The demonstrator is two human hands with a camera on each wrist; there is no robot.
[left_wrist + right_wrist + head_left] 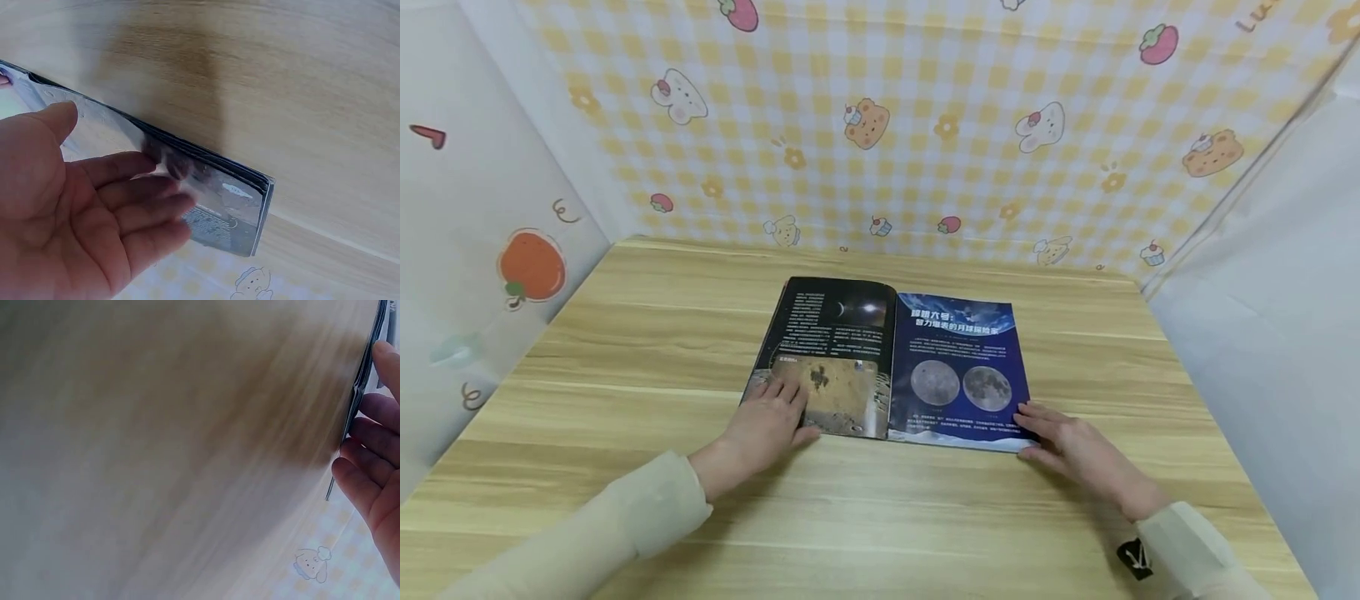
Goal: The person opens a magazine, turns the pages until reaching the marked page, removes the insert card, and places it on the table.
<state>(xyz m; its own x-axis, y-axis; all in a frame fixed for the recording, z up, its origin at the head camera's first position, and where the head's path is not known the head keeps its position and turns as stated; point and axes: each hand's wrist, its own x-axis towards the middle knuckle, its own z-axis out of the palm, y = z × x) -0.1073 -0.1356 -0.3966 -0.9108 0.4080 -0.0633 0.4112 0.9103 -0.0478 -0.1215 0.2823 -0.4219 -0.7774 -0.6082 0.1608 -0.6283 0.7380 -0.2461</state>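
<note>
An open magazine (958, 333) lies on the wooden table, its left page (842, 392) dark with a sandy photo and its right page blue with two grey moon pictures. My left hand (763, 421) rests with extended fingers on the lower left part of the left page. In the left wrist view, the fingertips (178, 203) meet the glossy page and the thumb lies near the lower edge. At the lower right corner, my right hand (1078, 446) touches the magazine's edge with its fingers lightly bent. The right wrist view shows these fingers (369, 440) along the page edges (356, 394).
The wooden table (865, 517) extends around the magazine on all sides. Behind it hangs a yellow checked cloth (925, 167) with cartoon animals. Pale sheets form side walls, the left one (467, 208) printed with an orange fruit.
</note>
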